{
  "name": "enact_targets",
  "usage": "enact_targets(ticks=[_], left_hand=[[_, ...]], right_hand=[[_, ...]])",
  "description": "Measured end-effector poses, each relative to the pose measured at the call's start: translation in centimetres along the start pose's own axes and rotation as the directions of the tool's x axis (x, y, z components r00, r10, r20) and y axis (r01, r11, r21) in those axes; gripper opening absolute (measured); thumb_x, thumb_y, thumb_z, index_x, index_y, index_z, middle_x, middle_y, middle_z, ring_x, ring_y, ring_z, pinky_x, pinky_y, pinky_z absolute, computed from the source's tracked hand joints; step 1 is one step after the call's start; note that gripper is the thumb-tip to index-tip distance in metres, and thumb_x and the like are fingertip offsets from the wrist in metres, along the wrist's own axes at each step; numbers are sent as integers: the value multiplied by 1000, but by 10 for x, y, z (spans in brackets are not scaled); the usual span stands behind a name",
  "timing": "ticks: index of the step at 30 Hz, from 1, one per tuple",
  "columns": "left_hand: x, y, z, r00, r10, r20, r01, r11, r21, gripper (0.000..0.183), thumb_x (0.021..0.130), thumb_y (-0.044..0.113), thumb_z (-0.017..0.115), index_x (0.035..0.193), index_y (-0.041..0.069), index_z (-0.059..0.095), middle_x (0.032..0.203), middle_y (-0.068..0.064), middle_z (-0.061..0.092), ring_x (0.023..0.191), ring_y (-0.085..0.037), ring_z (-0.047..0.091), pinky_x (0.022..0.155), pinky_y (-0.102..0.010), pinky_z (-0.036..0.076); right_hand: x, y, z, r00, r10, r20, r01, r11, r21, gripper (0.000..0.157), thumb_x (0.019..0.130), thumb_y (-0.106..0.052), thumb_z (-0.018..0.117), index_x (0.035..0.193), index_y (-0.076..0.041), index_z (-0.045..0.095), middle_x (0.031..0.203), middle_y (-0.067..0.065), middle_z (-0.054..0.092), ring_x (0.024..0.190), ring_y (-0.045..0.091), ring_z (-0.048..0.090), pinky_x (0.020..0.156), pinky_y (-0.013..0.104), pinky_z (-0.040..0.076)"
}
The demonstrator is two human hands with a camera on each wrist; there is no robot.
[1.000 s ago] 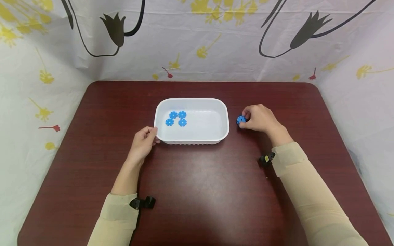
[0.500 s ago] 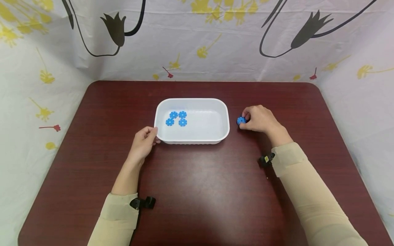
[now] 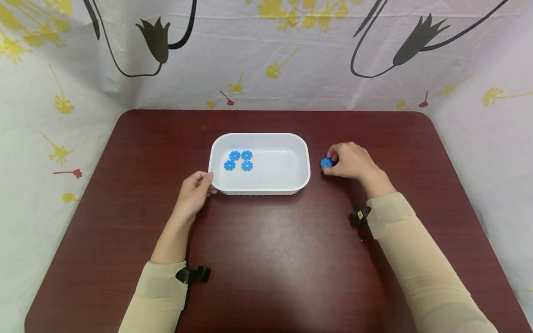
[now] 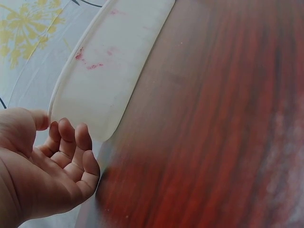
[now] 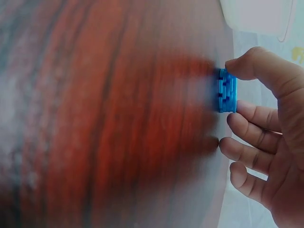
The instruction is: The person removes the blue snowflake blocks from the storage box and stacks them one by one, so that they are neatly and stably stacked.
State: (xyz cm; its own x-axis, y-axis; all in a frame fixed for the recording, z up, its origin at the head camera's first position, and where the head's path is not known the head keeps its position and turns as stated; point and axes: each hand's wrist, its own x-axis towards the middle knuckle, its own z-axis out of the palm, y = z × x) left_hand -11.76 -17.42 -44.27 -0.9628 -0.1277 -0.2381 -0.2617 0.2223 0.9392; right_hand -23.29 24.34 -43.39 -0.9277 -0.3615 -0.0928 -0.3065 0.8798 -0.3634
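Observation:
The white plastic tray (image 3: 272, 172) sits on the table with several blue notched discs (image 3: 247, 165) lying flat in its left half. My left hand (image 3: 193, 193) holds the tray's near left corner, thumb on the rim and fingers curled below it. The left wrist view shows the tray's outer wall (image 4: 102, 61) close to the curled fingertips. Right of the tray, my right hand (image 3: 351, 159) pinches a small stack of blue notched discs (image 3: 326, 163) between thumb and fingers. In the right wrist view this stack (image 5: 228, 91) stands close on the tabletop, its layers visible edge-on.
The dark red wooden table (image 3: 266, 249) has rounded far corners. A white patterned cloth (image 3: 266, 55) rises behind it and along both sides. Black wrist cameras sit on both sleeves. Reddish marks show on the tray's outer wall.

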Motion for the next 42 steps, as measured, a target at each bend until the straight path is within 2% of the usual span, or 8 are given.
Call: enact_targets(ticks=[10, 20, 35, 42], left_hand=[[0, 0, 0, 1000, 5, 2, -5, 1000, -2, 37, 107, 27, 53, 109, -9, 60, 80, -5, 64, 76, -15, 63, 74, -25, 50], [2, -3, 1, 1000, 7, -6, -7, 1000, -10, 34, 107, 24, 52, 107, -9, 60, 76, 0, 63, 71, -11, 62, 73, -24, 51], [1, -2, 1, 1000, 3, -4, -3, 1000, -15, 32, 107, 24, 53, 106, -8, 60, 74, 2, 63, 70, -9, 62, 73, -24, 51], [1, -2, 0, 1000, -4, 3, 4, 1000, -6, 36, 107, 26, 52, 109, -9, 60, 78, -1, 64, 73, -11, 63, 76, -26, 51]], right_hand=[[1, -2, -1, 1000, -11, 4, 11, 1000, -3, 37, 77, -33, 81, 98, -6, 70, 96, 7, 71, 88, 24, 63, 80, 48, 52], [1, -4, -1, 1000, 5, 20, -5, 1000, -11, 37, 76, -32, 81, 99, -5, 71, 95, 7, 71, 87, 24, 63, 79, 48, 51], [2, -4, 2, 1000, 28, 4, -28, 999, 16, 35, 72, -29, 83, 95, -5, 71, 91, 7, 71, 81, 24, 62, 76, 44, 51], [1, -4, 2, 1000, 14, -7, -14, 1000, 5, 36, 72, -30, 82, 95, -5, 70, 92, 7, 71, 83, 24, 63, 77, 46, 51]])
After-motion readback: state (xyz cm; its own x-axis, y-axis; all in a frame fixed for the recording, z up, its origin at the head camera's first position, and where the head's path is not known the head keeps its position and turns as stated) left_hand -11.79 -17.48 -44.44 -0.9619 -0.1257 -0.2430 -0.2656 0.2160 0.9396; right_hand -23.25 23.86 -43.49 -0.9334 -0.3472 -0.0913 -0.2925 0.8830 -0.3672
